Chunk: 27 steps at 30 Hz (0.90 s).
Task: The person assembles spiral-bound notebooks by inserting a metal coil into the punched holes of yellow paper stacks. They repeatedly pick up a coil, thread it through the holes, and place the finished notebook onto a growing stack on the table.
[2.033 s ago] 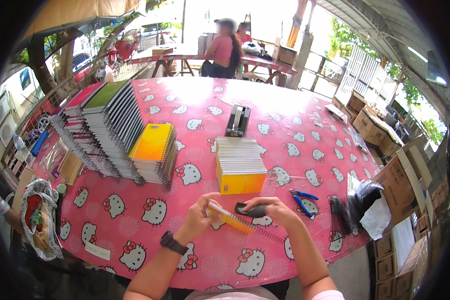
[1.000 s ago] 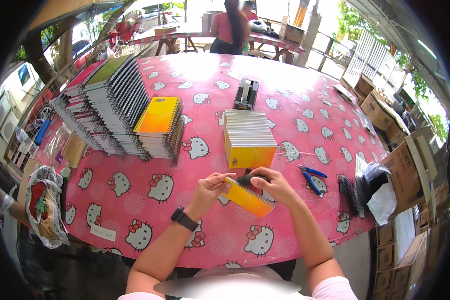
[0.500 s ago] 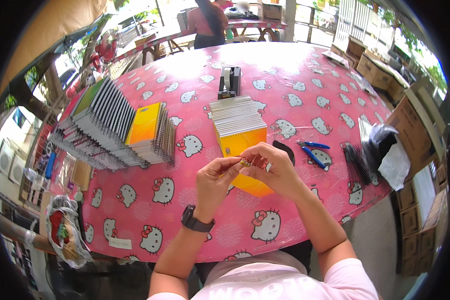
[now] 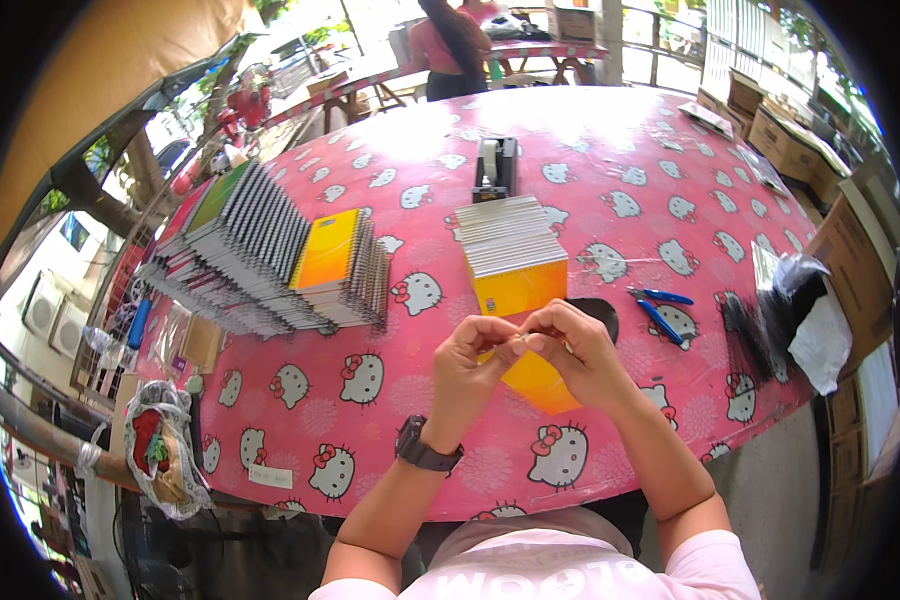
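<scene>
My left hand (image 4: 470,362) and my right hand (image 4: 582,352) meet fingertip to fingertip above the table's near middle. Both are closed in a pinch; whatever lies between the fingers is too small and covered to name. Under them lies an orange-yellow notebook cover (image 4: 547,388), partly hidden by my right hand. Just beyond stands a stack of yellow-covered notebooks (image 4: 518,290), their pale page edges facing up. Part of a dark rounded object (image 4: 600,315) shows behind my right hand. To its right, blue-handled cutting pliers (image 4: 660,315) rest with handles spread.
Left stand piles of spiral notebooks (image 4: 245,235) and yellow spiral notebooks (image 4: 328,250). A tape dispenser (image 4: 496,168) sits behind the middle stack. Black binding coils (image 4: 742,338) and crumpled plastic (image 4: 805,300) lie right. Cardboard boxes (image 4: 840,250) line that side. A person (image 4: 450,50) stands at the back.
The whole view has shifted, so things sit further right in it. My fingers have drawn closer together, and the small reddish thing seen between them before is now hidden.
</scene>
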Available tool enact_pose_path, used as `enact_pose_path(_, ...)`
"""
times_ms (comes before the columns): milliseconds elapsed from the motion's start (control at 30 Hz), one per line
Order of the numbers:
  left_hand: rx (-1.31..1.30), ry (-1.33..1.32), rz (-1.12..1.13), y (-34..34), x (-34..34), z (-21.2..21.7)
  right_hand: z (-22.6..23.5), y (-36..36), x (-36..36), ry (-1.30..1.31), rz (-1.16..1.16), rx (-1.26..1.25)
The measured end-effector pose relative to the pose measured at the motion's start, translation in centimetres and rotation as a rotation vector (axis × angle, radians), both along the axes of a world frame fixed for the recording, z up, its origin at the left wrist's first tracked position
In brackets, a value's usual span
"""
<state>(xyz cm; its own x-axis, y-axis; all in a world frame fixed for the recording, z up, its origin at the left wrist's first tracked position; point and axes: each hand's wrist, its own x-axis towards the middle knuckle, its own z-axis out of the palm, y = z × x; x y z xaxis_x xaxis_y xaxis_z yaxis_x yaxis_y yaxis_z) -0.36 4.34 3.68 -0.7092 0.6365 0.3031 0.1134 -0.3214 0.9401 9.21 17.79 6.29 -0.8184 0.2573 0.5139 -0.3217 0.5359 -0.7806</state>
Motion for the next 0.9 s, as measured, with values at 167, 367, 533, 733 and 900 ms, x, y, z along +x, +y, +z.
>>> enact_pose_path(167, -0.114, 0.069, 0.019, -0.1, -0.1, 0.2, 0.0, -0.3, -0.5, 0.079, 0.006, 0.037)
enact_pose_path(367, -0.14, 0.413, 0.249, -0.4, -2.6, 0.7, -0.5, 0.6, -0.7, 0.104, -0.017, 0.307)
enact_pose_path(533, 0.292, 0.098, 0.754, -4.7, -11.1, 7.0, -0.6, 4.2, 0.8, -0.066, -0.177, 0.079)
enact_pose_path(733, -0.5, 0.642, 1.098, -9.8, -18.4, 2.6, -4.0, 6.9, 0.7, -0.296, -0.191, 0.26)
enact_pose_path(900, -0.826, 0.826, 1.142, -9.5, -17.6, 3.0, -6.1, 7.2, 0.3, -0.514, -0.291, 0.58)
